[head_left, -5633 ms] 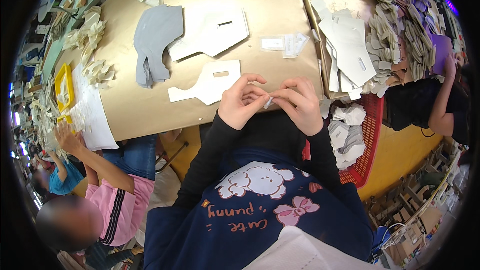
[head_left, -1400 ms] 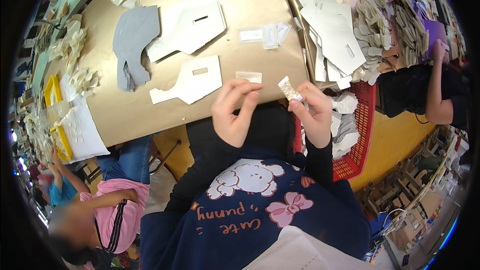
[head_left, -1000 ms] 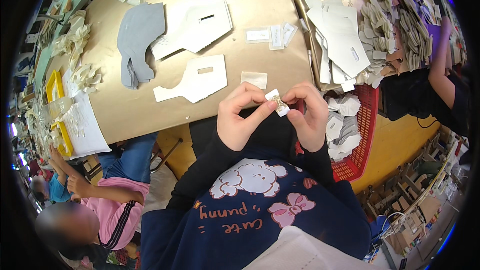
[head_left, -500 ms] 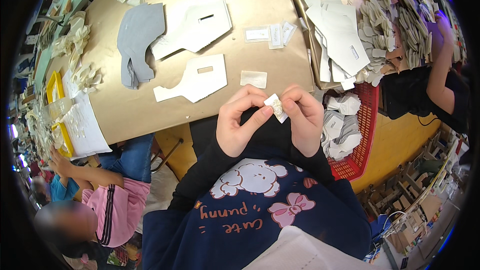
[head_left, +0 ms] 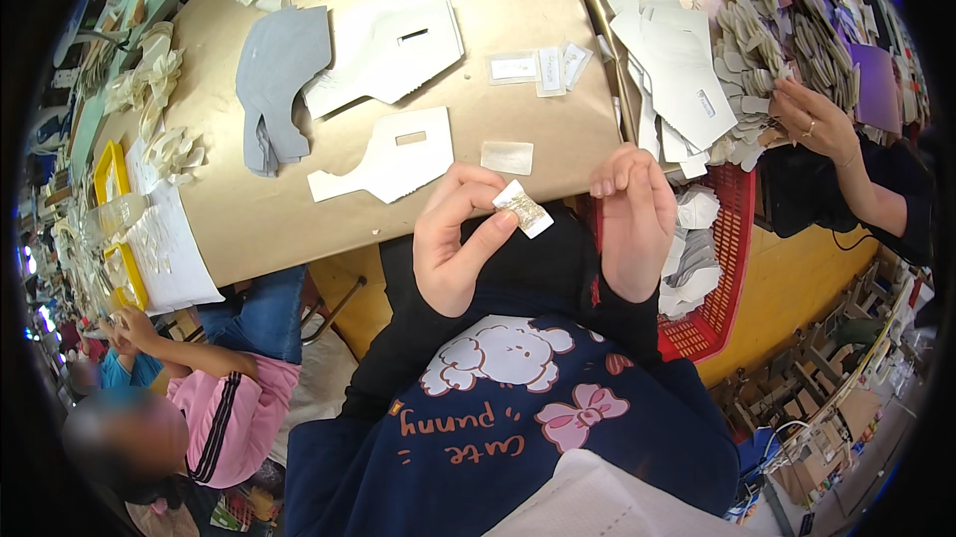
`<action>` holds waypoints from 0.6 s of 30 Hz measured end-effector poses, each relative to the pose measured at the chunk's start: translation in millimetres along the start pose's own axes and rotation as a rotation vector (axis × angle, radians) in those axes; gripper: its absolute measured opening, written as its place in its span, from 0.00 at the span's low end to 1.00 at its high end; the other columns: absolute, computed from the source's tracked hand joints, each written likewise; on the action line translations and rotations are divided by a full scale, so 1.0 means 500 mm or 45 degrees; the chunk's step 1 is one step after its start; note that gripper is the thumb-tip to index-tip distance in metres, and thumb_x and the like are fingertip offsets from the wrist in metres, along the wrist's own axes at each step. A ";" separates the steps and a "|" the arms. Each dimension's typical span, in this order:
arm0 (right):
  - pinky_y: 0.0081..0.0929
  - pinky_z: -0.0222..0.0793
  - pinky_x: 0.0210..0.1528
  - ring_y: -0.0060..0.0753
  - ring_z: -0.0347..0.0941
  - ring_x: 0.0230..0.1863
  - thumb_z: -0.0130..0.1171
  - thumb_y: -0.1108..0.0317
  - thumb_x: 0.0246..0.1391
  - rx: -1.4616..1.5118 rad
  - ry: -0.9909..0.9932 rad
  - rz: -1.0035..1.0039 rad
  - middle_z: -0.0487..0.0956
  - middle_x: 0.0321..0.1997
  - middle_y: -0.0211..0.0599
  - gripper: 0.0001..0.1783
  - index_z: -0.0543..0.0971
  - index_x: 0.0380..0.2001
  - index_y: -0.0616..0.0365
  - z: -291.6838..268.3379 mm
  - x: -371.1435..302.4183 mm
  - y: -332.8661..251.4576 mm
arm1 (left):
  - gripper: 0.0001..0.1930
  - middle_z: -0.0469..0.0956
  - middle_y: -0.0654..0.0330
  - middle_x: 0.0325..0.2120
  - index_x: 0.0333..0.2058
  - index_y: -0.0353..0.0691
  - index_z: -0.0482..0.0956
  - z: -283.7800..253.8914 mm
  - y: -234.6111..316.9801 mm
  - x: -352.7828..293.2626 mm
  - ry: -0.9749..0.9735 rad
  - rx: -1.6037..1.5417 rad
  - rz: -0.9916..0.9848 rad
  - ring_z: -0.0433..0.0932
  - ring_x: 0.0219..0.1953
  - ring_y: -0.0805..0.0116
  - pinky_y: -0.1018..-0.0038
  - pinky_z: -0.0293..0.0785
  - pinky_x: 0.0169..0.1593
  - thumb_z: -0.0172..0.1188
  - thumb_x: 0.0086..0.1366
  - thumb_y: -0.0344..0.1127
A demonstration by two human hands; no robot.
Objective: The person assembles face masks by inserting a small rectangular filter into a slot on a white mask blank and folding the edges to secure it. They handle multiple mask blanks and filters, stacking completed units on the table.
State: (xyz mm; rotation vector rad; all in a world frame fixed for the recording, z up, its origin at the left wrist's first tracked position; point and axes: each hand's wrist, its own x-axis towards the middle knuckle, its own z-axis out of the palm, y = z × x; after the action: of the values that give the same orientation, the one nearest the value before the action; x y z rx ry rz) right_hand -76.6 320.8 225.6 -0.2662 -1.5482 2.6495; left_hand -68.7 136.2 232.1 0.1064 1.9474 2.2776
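Observation:
Between the thumb and fingers of my left hand (head_left: 458, 238) is a small white label (head_left: 523, 210) with a gold-brown patterned middle. It is tilted, just off the table's near edge. My right hand (head_left: 634, 218) is raised to the right of it, apart from the label. Its fingers are curled and drawn together; anything pinched in them is too small or hidden to make out. A flat pale rectangular piece (head_left: 507, 158) lies on the table just beyond my left hand. Left of it is a white cut shoe-upper-like piece (head_left: 393, 154) with a slot.
More slotted white pieces (head_left: 388, 54), grey cut pieces (head_left: 284, 69) and labels in clear sleeves (head_left: 543, 69) lie on the brown table (head_left: 299, 228). A red basket (head_left: 734, 258) holds pieces at right. A co-worker's hand (head_left: 812, 124) is at the right piles; another person (head_left: 224, 418) sits left.
My hands have parted. The left has turned the label and drawn it slightly left; the right has moved off it to the right. The right co-worker's hand has come nearer.

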 end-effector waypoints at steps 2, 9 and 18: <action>0.22 0.63 0.43 0.26 0.67 0.37 0.50 0.66 0.68 -0.363 -0.191 -0.011 0.72 0.34 0.34 0.12 0.73 0.34 0.65 0.000 -0.008 -0.008 | 0.03 0.72 0.57 0.40 0.35 0.32 0.78 0.004 -0.003 -0.003 -0.043 0.035 -0.032 0.72 0.42 0.68 0.76 0.66 0.51 0.60 0.65 0.27; 0.16 0.61 0.33 0.17 0.66 0.30 0.56 0.66 0.67 -0.583 -0.281 0.090 0.72 0.27 0.28 0.12 0.74 0.30 0.62 0.027 -0.027 0.011 | 0.04 0.71 0.59 0.40 0.35 0.34 0.76 0.023 -0.015 -0.006 -0.167 0.025 -0.032 0.70 0.42 0.69 0.77 0.65 0.50 0.58 0.67 0.28; 0.18 0.58 0.27 0.12 0.61 0.26 0.56 0.66 0.68 -0.343 -0.184 0.183 0.69 0.23 0.22 0.14 0.74 0.27 0.60 0.048 -0.037 0.026 | 0.07 0.70 0.59 0.37 0.34 0.34 0.74 0.021 -0.014 -0.012 -0.097 -0.169 -0.107 0.69 0.39 0.70 0.76 0.65 0.47 0.54 0.70 0.32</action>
State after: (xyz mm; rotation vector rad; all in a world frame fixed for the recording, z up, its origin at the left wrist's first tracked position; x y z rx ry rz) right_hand -62.3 291.1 227.9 -0.2091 -2.0072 2.6102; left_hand -61.0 146.9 226.9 0.0935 1.7254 2.3053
